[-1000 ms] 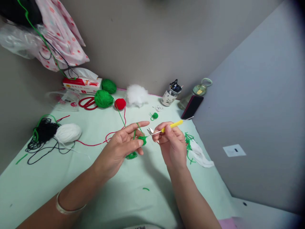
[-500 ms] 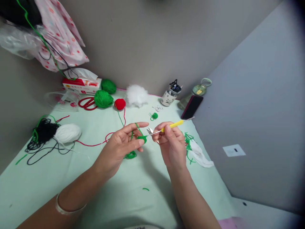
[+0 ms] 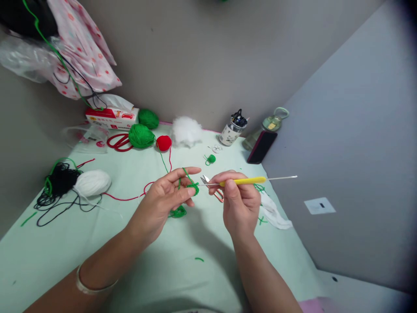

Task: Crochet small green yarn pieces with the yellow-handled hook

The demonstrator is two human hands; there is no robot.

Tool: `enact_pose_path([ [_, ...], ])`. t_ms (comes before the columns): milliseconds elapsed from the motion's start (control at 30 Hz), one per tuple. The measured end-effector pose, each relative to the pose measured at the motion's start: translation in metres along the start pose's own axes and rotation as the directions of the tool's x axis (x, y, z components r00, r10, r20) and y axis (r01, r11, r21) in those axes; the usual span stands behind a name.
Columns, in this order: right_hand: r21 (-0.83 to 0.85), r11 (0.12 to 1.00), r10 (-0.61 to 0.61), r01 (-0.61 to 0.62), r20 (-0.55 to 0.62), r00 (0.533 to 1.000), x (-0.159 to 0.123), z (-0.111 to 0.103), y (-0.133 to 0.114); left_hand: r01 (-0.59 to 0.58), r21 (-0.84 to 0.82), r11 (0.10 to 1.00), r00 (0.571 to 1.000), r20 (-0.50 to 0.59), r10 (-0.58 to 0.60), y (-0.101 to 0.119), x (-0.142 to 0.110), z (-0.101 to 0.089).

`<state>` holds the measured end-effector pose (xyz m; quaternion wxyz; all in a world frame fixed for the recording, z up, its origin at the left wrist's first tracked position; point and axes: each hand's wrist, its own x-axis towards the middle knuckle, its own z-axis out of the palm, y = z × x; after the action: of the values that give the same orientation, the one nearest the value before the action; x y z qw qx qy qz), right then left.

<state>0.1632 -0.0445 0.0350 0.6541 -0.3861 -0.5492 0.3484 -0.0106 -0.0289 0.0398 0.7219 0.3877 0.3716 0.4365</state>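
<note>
Between thumb and fingers, my left hand (image 3: 164, 195) pinches a small green crochet piece (image 3: 194, 188). Green yarn (image 3: 186, 173) loops over its outstretched index finger. My right hand (image 3: 239, 198) grips a crochet hook (image 3: 249, 180) with a yellow handle, lying nearly level. The hook's left end meets the edge of the crochet piece; the exact stitch is too small to make out. Below my left hand lies a bundle of green yarn (image 3: 178, 212). Small scissors (image 3: 217, 194) with orange handles lie on the table, partly hidden behind my right hand.
Green yarn balls (image 3: 141, 135), a red ball (image 3: 163, 143), red-handled scissors (image 3: 119, 142) and white stuffing (image 3: 186, 131) line the back. Black yarn (image 3: 61, 180) and a white ball (image 3: 94, 182) lie left. A pen cup (image 3: 230, 134), bottle (image 3: 273, 121) and phone (image 3: 262, 147) stand back right.
My right hand has rotated the crochet hook, so its far end swung down and to the right, from tilted to nearly level. My left hand and the crochet piece shifted only slightly.
</note>
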Motion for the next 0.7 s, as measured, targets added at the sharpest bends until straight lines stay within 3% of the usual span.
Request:
enact_pose_path([
  [233, 0.000, 1.000, 0.000, 0.000, 0.019, 1.000, -0.0008, -0.0001, 0.0004, -0.005, 0.019, 1.000, 1.000, 0.019, 0.005, -0.0028, 0.0014, -0.0012],
  [467, -0.090, 0.990, -0.103, 0.111, 0.090, 0.991, 0.0013, -0.0033, -0.0028, -0.035, 0.037, 0.999, 0.998, 0.045, 0.033, -0.0047, 0.0010, -0.0048],
  [700, 0.116, 0.990, 0.071, -0.075, 0.035, 0.997, 0.0006, -0.0015, 0.0014, -0.039, 0.042, 0.998, 0.996, 0.081, 0.035, -0.0012, -0.0009, -0.0058],
])
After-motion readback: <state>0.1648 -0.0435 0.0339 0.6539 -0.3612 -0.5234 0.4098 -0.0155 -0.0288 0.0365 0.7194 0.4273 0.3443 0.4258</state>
